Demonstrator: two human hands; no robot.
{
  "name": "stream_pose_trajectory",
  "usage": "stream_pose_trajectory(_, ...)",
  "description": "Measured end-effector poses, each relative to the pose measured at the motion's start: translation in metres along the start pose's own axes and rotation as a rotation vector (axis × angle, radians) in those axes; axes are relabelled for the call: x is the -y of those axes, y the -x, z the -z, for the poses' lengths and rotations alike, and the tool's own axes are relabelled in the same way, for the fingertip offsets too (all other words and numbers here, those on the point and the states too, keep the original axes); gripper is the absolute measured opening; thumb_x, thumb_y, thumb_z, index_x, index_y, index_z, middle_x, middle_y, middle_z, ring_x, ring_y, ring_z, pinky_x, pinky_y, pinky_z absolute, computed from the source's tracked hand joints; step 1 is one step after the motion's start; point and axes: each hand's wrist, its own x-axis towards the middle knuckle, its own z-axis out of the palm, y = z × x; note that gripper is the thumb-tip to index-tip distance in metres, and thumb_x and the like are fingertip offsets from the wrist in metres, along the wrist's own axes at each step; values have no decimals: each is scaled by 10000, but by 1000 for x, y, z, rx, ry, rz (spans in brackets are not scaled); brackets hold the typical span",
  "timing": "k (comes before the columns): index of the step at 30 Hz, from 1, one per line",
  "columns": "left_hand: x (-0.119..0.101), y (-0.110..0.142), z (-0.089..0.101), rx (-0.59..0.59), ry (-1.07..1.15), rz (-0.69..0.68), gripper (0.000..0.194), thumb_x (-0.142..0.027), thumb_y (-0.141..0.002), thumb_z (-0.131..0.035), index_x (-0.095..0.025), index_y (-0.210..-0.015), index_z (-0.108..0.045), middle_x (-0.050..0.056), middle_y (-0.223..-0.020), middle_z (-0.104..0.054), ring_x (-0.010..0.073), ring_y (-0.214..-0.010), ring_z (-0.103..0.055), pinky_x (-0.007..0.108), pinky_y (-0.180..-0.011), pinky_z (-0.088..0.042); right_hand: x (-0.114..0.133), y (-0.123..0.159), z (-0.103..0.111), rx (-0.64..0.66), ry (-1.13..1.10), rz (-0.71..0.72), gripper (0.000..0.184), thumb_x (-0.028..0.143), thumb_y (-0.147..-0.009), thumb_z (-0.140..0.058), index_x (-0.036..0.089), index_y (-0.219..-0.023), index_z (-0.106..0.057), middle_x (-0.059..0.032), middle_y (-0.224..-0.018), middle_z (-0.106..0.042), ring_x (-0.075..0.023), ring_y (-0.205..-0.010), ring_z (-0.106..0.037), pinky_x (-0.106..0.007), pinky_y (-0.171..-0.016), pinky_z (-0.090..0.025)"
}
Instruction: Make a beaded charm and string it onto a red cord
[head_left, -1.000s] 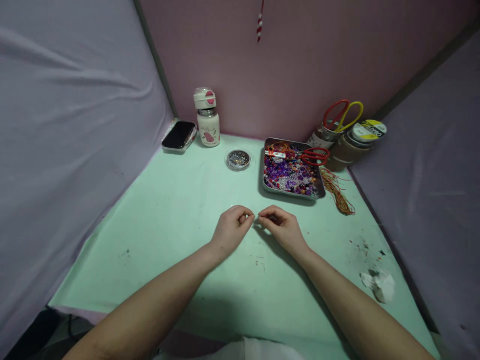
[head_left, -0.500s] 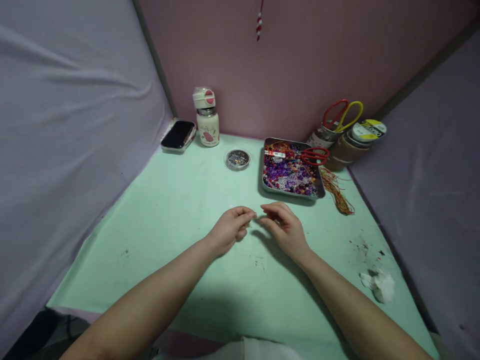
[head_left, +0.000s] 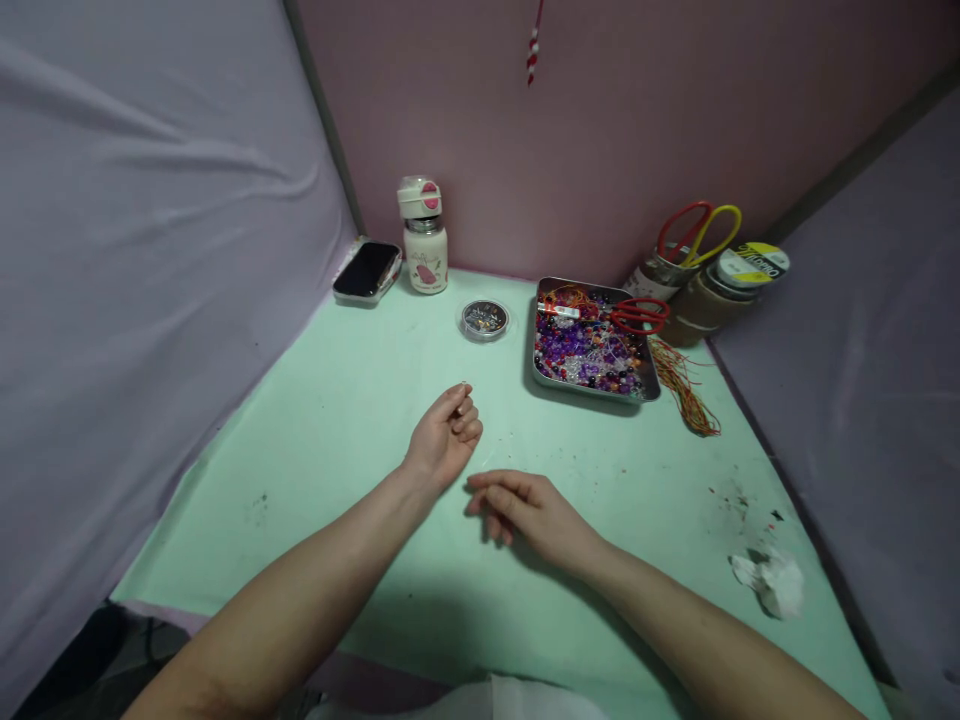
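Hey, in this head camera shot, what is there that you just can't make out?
All in the head view:
- Left hand: anything pinched in it is too small to tell.
- Right hand: palm turned away, hidden by the hand itself.
- Beaded string: upper end cut off by the top edge.
- Tray: floor mostly covered by beads.

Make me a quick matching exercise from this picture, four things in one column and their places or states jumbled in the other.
Things
1. Left hand
2. Metal tray
3. Phone
4. Thread bundle

Places or states
A. Lying face up, its screen dark
B. At the right side of the tray
C. Curled toward its palm
D. Filled with mixed beads

Right pairs: 1-C, 2-D, 3-A, 4-B
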Motion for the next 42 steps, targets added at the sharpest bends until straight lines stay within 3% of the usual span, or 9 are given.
stream_pose_trajectory(2,2,1,0,20,-14,10,119,-103,-748,-668,-109,-812,-568,-68,-593,-358,13,-452,-258,143,-394,-214,-3,-7,3,-132,-253,-59,331,392,-841,-606,181,-1093,-635,-68,-947,-675,-94,-596,-563,-239,-529,-436)
stream_pose_trajectory(6,7,4,1,33,-97,32,119,-131,-755,-682,-113,-794,-572,-68,-593,-334,17,-457,-246,145,-396,-210,-1,-15,18,-376,-480,37,293,391,-760,-713,172,-955,-689,-32,-834,-651,-68,-594,-519,-197,-523,-415)
stream_pose_trajectory(9,10,4,2,28,-163,44,126,-153,-755,-692,-113,-793,-579,-68,-597,-323,18,-459,-230,145,-396,-205,1,-17,30,-472,-514,103,245,383,-739,-738,168,-851,-703,-16,-742,-622,-67,-589,-498,-186,-505,-401)
stream_pose_trajectory(16,11,4,2,2,-196,52,135,-151,-745,-702,-111,-796,-583,-65,-610,-314,20,-472,-229,144,-399,-205,10,-22,55,-633,-528,180,280,372,-656,-794,173,-838,-719,-23,-823,-618,-71,-638,-526,-190,-515,-427)
stream_pose_trajectory(20,11,4,3,1,-204,66,156,-163,-729,-720,-115,-783,-581,-65,-613,-323,20,-472,-232,145,-398,-203,16,-22,61,-703,-509,252,282,327,-647,-789,168,-865,-704,-3,-769,-586,-58,-596,-488,-187,-479,-382)
stream_pose_trajectory(26,14,5,4,36,-260,59,166,-205,-721,-734,-136,-783,-597,-43,-653,-441,24,-502,-343,152,-470,-299,18,-19,63,-775,-305,357,249,263,-699,-737,200,-900,-603,28,-696,-589,-80,-570,-486,-215,-508,-369)
stream_pose_trajectory(31,18,9,2,84,-408,-55,133,-250,-730,-725,-157,-772,-640,25,-813,-607,107,-800,-549,224,-753,-413,21,-8,59,-794,35,438,129,298,-766,-688,191,-828,-648,7,-697,-596,-109,-616,-506,-260,-578,-407)
stream_pose_trajectory(36,23,12,1,109,-601,-167,105,-273,-769,-681,-173,-800,-689,46,-1011,-652,125,-874,-518,256,-849,-375,28,2,48,-718,427,615,31,222,-820,-630,208,-816,-657,-14,-767,-614,-138,-692,-543,-285,-616,-423)
stream_pose_trajectory(42,28,11,7,104,-689,-175,128,-300,-768,-679,-182,-818,-685,48,-976,-658,144,-911,-539,288,-887,-381,29,5,44,-713,787,811,103,127,-821,-588,212,-796,-640,-13,-707,-613,-149,-673,-548,-308,-633,-438)
